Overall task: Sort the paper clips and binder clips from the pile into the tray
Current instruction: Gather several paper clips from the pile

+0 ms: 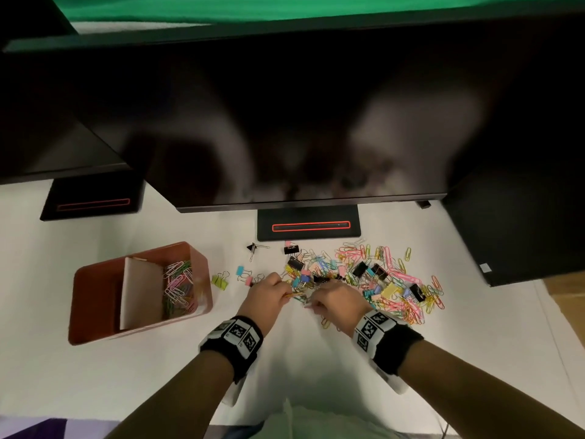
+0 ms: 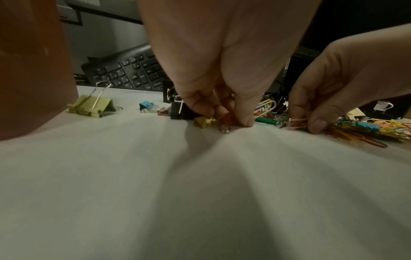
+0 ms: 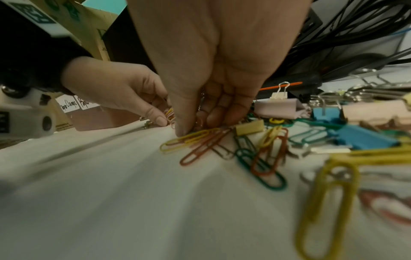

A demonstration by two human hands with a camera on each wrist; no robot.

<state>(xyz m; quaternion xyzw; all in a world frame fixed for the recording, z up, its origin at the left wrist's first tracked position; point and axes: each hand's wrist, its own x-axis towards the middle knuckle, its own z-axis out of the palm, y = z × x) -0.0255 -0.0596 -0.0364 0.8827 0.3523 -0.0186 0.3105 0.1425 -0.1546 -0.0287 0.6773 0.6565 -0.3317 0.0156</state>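
A mixed pile of coloured paper clips and binder clips (image 1: 380, 277) lies on the white table, right of centre. The red-brown tray (image 1: 95, 324) stands at the left; a white divider (image 1: 139, 293) splits it, and its right compartment holds paper clips (image 1: 179, 286). At the pile's near left edge my left hand (image 1: 286, 294) pinches a few orange paper clips (image 2: 228, 117) against the table. Close beside it my right hand (image 1: 311, 304) has its fingers curled and pinches pink paper clips (image 2: 296, 121); its thumb presses on a yellow paper clip (image 3: 189, 139).
Loose binder clips lie between tray and pile: a yellow-green one (image 1: 220, 280), a blue one (image 1: 242, 270) and a black one (image 1: 253, 247). Behind the pile is a monitor stand (image 1: 308, 226) under a large dark monitor (image 1: 285, 122). A keyboard (image 2: 129, 70) sits farther back.
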